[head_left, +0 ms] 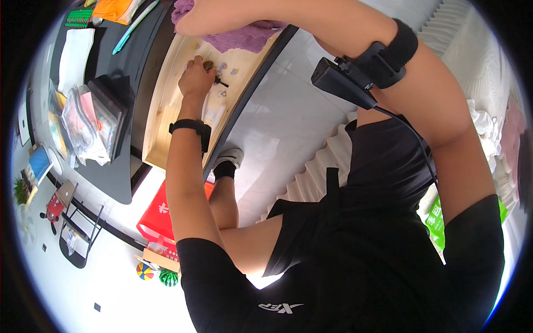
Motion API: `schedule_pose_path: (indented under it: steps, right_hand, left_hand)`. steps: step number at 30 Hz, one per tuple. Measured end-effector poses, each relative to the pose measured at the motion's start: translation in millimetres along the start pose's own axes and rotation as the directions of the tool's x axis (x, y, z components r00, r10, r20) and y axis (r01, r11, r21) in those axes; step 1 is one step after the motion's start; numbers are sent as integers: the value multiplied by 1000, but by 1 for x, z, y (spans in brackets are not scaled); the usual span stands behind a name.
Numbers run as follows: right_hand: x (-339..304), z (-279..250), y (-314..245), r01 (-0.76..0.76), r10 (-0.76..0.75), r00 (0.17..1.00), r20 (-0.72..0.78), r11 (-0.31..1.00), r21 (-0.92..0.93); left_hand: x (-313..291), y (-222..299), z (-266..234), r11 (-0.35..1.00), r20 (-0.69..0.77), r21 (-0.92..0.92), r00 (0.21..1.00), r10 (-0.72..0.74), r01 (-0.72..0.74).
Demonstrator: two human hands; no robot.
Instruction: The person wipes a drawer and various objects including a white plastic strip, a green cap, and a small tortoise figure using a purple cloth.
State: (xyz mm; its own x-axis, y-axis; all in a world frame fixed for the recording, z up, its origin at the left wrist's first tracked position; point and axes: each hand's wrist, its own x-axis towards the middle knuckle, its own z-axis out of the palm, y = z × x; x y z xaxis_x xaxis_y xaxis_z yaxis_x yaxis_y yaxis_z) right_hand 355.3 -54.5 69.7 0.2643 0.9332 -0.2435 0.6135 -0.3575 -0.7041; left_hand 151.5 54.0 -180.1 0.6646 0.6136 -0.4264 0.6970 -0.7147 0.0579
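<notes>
My left hand (195, 79) reaches down into a light wooden drawer (154, 139). Its fingers are drawn together around a small brownish-gold thing (208, 65), too small to make out. Beside the fingers lie a small black piece (221, 82) and several tiny pale yellow and lilac shapes (234, 71) on the drawer bottom. At the top edge my right hand (189, 21) is closed on a purple towel (244, 39), which hangs over the drawer's far end. Part of that hand is cut off by the frame's edge.
Left of the drawer, a dark tabletop (119, 177) bears a clear bag of items (89, 125), a white sheet (75, 55) and an orange packet (116, 10). A red bag (152, 216) stands below the drawer's near end. My knee and foot (229, 158) are close by.
</notes>
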Motion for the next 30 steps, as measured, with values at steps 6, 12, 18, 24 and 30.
schedule_pose_path:
  steps: [6, 12, 18, 24, 30]
  right_hand:
    - [4, 3, 2, 29, -29, 1000, 2, 1000, -8]
    - [11, 16, -5, 62, -63, 998, -7, 997, -42]
    - [20, 40, 16, 70, -74, 994, -76, 996, -55]
    - [28, 72, -20, 231, -228, 973, -40, 956, 183]
    - [40, 79, 2, 186, -180, 982, -52, 892, 411]
  left_hand:
    - [0, 3, -5, 999, 60, 7, 998, -34, 34]
    - [-33, -22, -33, 998, 24, -26, 998, -53, 54]
    - [-87, -31, -113, 983, 217, 181, 976, -13, -27]
    - [-198, -6, -205, 954, -137, -300, 990, -39, -4]
    - [-305, 111, -286, 839, -624, -264, 747, 228, -477]
